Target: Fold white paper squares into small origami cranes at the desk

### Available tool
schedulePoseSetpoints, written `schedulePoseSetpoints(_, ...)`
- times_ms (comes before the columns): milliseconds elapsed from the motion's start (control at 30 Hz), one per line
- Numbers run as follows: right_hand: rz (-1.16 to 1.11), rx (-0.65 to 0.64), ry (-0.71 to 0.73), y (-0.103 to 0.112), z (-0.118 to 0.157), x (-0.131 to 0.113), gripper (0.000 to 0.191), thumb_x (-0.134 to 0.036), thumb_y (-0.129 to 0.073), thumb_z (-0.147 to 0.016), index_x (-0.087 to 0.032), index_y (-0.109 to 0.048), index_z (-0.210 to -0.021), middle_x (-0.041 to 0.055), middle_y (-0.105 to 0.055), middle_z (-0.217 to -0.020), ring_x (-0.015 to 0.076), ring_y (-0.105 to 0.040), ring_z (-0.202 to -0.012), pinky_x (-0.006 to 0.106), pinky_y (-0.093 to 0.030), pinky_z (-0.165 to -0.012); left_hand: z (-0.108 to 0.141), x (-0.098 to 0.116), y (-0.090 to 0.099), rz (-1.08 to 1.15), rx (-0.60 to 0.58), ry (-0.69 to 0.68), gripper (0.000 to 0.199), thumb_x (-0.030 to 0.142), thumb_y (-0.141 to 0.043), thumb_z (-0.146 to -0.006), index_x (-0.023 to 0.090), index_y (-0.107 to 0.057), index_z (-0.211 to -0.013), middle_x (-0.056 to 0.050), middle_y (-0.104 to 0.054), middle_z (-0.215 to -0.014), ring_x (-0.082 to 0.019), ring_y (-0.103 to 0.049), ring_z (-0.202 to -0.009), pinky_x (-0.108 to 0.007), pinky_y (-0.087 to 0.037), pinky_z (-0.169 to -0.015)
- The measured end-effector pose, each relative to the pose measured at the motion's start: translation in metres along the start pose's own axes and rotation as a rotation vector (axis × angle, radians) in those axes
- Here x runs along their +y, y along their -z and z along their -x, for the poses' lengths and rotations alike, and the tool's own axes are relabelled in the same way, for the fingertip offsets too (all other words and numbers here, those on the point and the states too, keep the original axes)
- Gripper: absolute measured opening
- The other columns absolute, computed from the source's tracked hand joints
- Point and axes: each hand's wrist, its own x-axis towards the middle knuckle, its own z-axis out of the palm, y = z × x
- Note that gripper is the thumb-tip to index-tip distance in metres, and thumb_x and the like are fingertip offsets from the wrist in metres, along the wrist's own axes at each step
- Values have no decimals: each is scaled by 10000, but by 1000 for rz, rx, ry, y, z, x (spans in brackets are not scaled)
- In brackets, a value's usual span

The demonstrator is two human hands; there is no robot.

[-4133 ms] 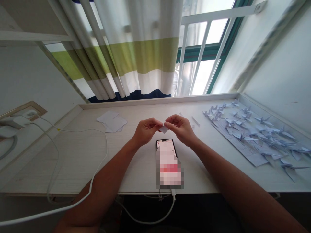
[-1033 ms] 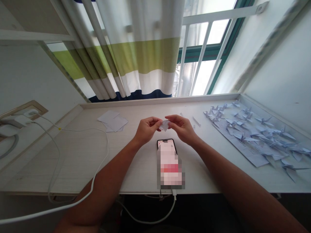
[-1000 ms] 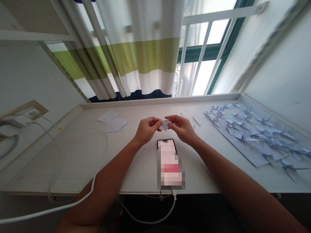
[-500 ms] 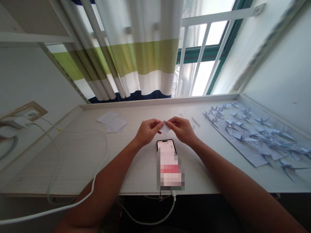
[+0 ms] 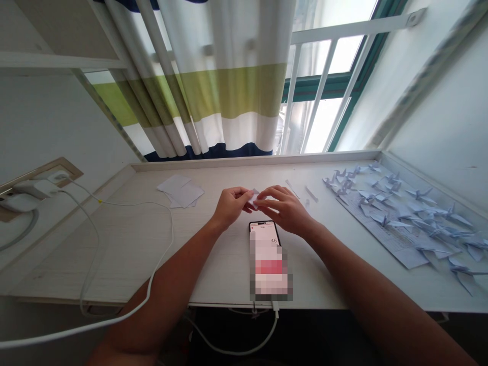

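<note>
A small piece of folded white paper (image 5: 254, 198) is held up between my hands, above the white desk and just beyond the phone (image 5: 266, 254). My left hand (image 5: 232, 206) pinches its left side between thumb and fingers. On the right, my right hand (image 5: 285, 207) has its thumb and index fingertips closed on the paper's right edge, with the fingers arched. The fingertips cover much of the paper, so its exact folds cannot be made out.
Several folded paper cranes (image 5: 385, 221) lie at the right, some on a printed sheet (image 5: 414, 259). Loose paper squares (image 5: 185, 193) sit at the back left. Paper strips (image 5: 311, 193) are beyond my right hand. A white cable (image 5: 171, 223) crosses the left side.
My right hand has shifted its grip, its fingers now more spread and arched over the paper. The paper has turned between my hands. The whole view has shifted slightly.
</note>
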Motion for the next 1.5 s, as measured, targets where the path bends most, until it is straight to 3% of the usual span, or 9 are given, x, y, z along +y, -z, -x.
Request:
schedulePoseSetpoints(167, 128, 26, 52, 1, -1, 0, 203, -241, -511, -1024, -244, -696, -1107, 78, -730, -1061, 223, -635, -955, 390, -505, -809, 2, 8, -3, 212, -93, 63, 402, 501, -681, -875, 105, -719, -938, -104, -751, -804, -222, -752, -738, -323, -606, -658)
schedulePoseSetpoints(400, 165, 145, 65, 6, -3, -3, 161, -216, -546, -1004, -197, -687, -929, 78, -729, -916, 200, -624, -820, 348, -488, -728, 4, 4, -5, 362, -278, 93, 473, 358, -766, -846, 137, -646, -1246, -118, -767, -995, -238, -754, -905, -393, -602, -843)
schedulePoseSetpoints(600, -134, 248, -94, 4, -3, -4, 112, -256, -662, -943, -208, -685, -844, 51, -695, -849, 189, -628, -800, 340, -519, -716, 1, -6, -1, 346, -323, 70, 531, 349, -798, -823, 180, -626, -1295, -106, -766, -1037, -247, -744, -954, -438, -578, -897)
schedulePoseSetpoints(867, -522, 209, -322, 11, -5, -8, 170, -373, -728, -886, -206, -736, -851, 48, -704, -886, 186, -671, -827, 351, -569, -745, 0, -4, 2, 238, -358, 16, 528, 304, -822, -795, 191, -631, -1273, -107, -756, -1086, -260, -737, -996, -429, -576, -892)
schedulePoseSetpoints(1033, -526, 272, -403, 9, -5, -9, 214, -408, -699, -900, -201, -718, -852, 37, -699, -841, 182, -671, -802, 363, -596, -747, 1, -4, -1, 183, -327, 22, 439, 298, -809, -799, 168, -638, -1181, -106, -764, -1035, -262, -755, -937, -404, -588, -836)
schedulePoseSetpoints(1300, -457, 372, -465, -3, -6, -12, 211, -391, -693, -896, -193, -677, -823, 38, -674, -829, 174, -664, -761, 346, -620, -711, 3, -1, -9, 68, -174, 44, 362, 449, -743, -844, 127, -630, -968, -102, -764, -861, -234, -762, -771, -314, -576, -669)
schedulePoseSetpoints(1500, -430, 236, -520, -8, -8, -12, 179, -353, -714, -864, -192, -692, -941, 52, -732, -897, 193, -698, -830, 339, -614, -740, 1, -7, -11, 60, -110, 6, 403, 507, -746, -824, 133, -622, -906, -85, -758, -779, -219, -753, -698, -294, -572, -622)
